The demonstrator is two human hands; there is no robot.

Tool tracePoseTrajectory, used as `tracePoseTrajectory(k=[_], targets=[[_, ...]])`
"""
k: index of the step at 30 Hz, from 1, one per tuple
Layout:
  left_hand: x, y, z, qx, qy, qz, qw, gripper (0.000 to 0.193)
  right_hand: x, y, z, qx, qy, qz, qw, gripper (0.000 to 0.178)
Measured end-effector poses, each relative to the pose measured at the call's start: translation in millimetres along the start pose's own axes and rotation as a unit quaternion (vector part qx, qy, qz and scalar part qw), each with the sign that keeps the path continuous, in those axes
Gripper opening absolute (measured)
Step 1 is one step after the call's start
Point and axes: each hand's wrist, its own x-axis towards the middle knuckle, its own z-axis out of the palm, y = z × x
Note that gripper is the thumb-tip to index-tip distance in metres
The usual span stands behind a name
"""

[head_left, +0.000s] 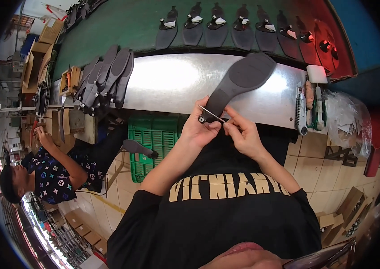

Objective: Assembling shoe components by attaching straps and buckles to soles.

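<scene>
1. Item location: a dark sole (249, 74) slants over the metal worktop (167, 85). Its broad end is toward the worktop's far edge and its narrow end at the near edge. Contact with the worktop cannot be confirmed.
2. Handling, as judged: light, stiff enough to hold its shape but likely to flex at the waist; the matt face should not slip. The small metal fitting (202, 119) at the narrow end looks the more easily damaged part.
3. Recommended hold: the edges of the narrow end, at the worktop's near edge, clear of the fitting.
4. Left hand (197, 127): fingers closed around the narrow end, the broad end projecting beyond them over the worktop.
5. Right hand (243, 134): fingertips narrow, apparently pinching a thin pale rod (212, 114) that crosses the narrow end; the rod's kind cannot be told.
</scene>
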Motion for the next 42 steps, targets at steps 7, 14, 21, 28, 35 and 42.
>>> tracePoseTrajectory(k=[7,14,21,28,35,42], targets=[[-3.5,-3.2,-5.6,0.093,0.026,0.119,0.988,0.034,3.2,-6.6,-7.0,0.136,-0.02,0.133,0.982,0.037],[-8.6,-5.7,-1.7,0.358,0.017,0.464,0.81,0.07,-3.4,-24.4,9.0,0.228,-0.096,0.238,0.939,0.059],[-15.1,4.7,0.5,0.361,0.005,0.499,0.788,0.08,1.6,-31.9,-4.1,0.154,-0.091,0.142,0.974,0.029],[-21.4,6.6,7.7,0.324,-0.02,0.436,0.839,0.089,-0.9,-29.6,19.0,-0.228,0.009,-0.167,0.959,0.02],[-17.6,9.2,27.9,-0.025,0.038,0.138,0.989,0.056,2.3,-31.2,15.1,-0.261,0.044,-0.175,0.948,0.015],[-4.1,-2.8,11.0,-0.03,-0.064,0.133,0.988,0.056,4.5,-26.2,19.1,-0.317,0.032,-0.134,0.938,0.005]])
